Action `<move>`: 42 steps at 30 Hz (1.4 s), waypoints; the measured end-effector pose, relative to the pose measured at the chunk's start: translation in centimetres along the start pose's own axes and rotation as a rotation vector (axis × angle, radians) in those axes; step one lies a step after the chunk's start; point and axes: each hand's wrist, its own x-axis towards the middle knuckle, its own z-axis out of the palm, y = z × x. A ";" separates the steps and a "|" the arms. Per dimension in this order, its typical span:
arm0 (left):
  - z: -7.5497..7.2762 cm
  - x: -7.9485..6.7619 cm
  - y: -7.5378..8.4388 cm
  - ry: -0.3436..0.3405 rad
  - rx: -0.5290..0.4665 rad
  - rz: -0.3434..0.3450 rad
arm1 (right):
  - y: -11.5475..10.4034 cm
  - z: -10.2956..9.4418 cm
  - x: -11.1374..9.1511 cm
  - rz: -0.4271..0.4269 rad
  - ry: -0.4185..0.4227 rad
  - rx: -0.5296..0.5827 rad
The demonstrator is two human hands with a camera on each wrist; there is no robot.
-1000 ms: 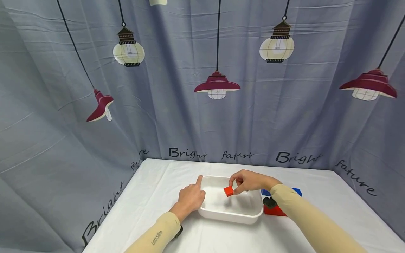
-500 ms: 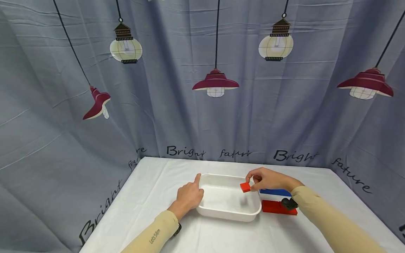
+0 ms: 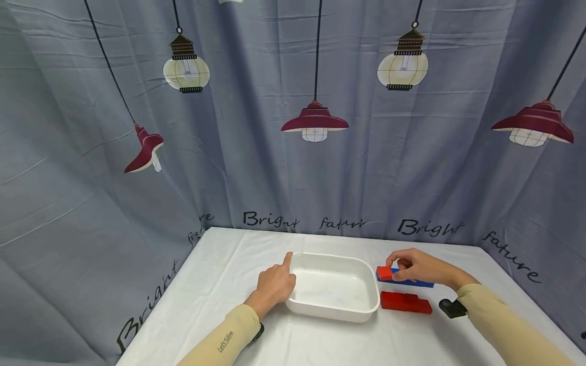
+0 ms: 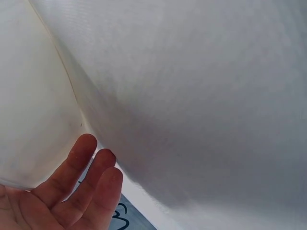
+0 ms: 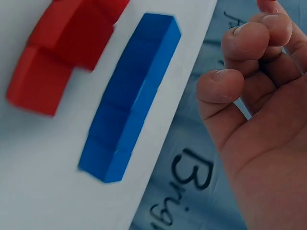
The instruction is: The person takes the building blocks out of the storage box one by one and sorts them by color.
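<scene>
In the head view my left hand (image 3: 276, 284) grips the left rim of a white plastic tub (image 3: 331, 314), thumb over the edge and index finger along it. The left wrist view shows the other fingers (image 4: 103, 187) curled loosely beside the tub wall (image 4: 38, 96). My right hand (image 3: 421, 267) pinches a small red block (image 3: 384, 273) between thumb and index finger. That block covers the left end of a blue bar (image 3: 414, 283); whether they touch cannot be told. In the right wrist view the other fingers (image 5: 244, 40) are curled, clear of the blue bar (image 5: 127, 103).
A red stepped block piece (image 3: 405, 302) lies right of the tub, in front of the blue bar. White cloth covers the table (image 3: 238, 259). Behind it hangs a grey-blue curtain (image 3: 256, 168) printed with lamps and lettering.
My right hand has carried the red block from above the tub rightward to the blue bar, uncovering the red stepped piece. My left hand has stayed on the tub's rim.
</scene>
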 end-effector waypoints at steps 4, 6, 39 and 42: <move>0.1 -0.1 0.1 0.007 0.013 0.003 | 1.2 -0.2 -1.4 0.009 0.014 0.031; 0.1 -0.1 0.1 0.009 0.022 0.002 | 1.6 -0.2 -2.0 0.022 0.022 0.045; -0.2 -0.6 0.5 0.043 0.049 0.014 | 11.0 1.1 -9.1 0.351 0.170 0.162; -0.1 -0.6 0.5 0.043 0.052 0.020 | 11.2 1.2 -9.4 0.371 0.165 0.171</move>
